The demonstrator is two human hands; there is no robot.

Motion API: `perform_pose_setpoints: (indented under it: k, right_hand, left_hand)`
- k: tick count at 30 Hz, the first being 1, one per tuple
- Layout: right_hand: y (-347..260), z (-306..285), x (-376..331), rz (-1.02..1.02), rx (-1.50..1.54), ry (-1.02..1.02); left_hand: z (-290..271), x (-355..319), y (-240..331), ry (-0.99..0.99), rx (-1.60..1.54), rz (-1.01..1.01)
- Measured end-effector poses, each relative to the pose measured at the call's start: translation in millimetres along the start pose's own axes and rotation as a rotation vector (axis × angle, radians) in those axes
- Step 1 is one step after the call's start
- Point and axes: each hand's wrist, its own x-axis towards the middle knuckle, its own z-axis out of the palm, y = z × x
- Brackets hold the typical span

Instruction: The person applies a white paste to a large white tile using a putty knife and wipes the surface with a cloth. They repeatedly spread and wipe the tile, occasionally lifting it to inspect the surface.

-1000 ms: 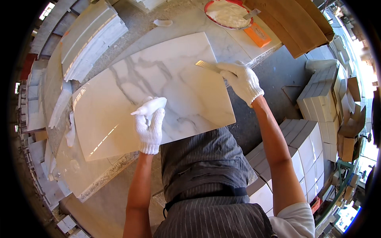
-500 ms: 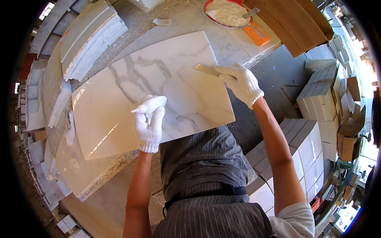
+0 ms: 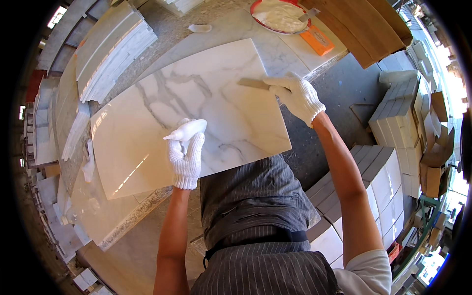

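Marble slab, white with grey veins, lies flat on the workbench in front of me. My right hand, gloved, is closed around a flat scraper, blade laid on the slab near its far right edge. My left hand, gloved, fingers closed on a white lump, possibly a rag or filler, resting mid-slab. No filler visible on the surface; judging by that, the spreading looks barely begun. A red bowl of white paste sits beyond the slab.
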Motion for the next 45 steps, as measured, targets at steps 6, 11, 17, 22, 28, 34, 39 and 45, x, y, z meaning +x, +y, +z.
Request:
perform_pose_setpoints:
  k: [6, 11, 17, 22, 28, 34, 39, 45]
  right_hand:
    - [-4.8, -2.5, -13.0, -0.05, -0.015, 0.011]
    - [-9.3, -15.0, -24.7, 0.151, 0.36, -0.076]
    - [-34.4, -15.9, -84.3, 0.247, 0.785, -0.072]
    - [-63.2, 24.1, -109.6, -0.09, 0.542, 0.191]
    - [-68.1, 44.1, -106.1, -0.139, 0.463, 0.369]
    - [-59.9, 46.0, -107.5, -0.072, 0.499, 0.289]
    - [-58.3, 42.8, -103.7, -0.081, 0.476, 0.283]
    - [-56.8, 42.9, -102.3, -0.105, 0.494, 0.298]
  left_hand:
    - [0.2, 0.8, -1.4, -0.008, 0.031, 0.022]
    - [0.9, 0.1, -2.4, 0.04, 0.006, -0.011]
    - [4.2, 42.5, 9.9, -0.025, -0.028, -0.039]
    - [40.2, 144.2, 18.4, -0.169, 0.09, -0.056]
    - [92.5, 231.7, 6.5, -0.224, 0.445, 0.065]
    - [126.6, 273.6, -10.4, -0.216, 0.706, 0.202]
    - [130.4, 276.1, -35.4, -0.091, 0.765, 0.342]
    - [119.8, 271.3, -25.9, -0.167, 0.763, 0.311]
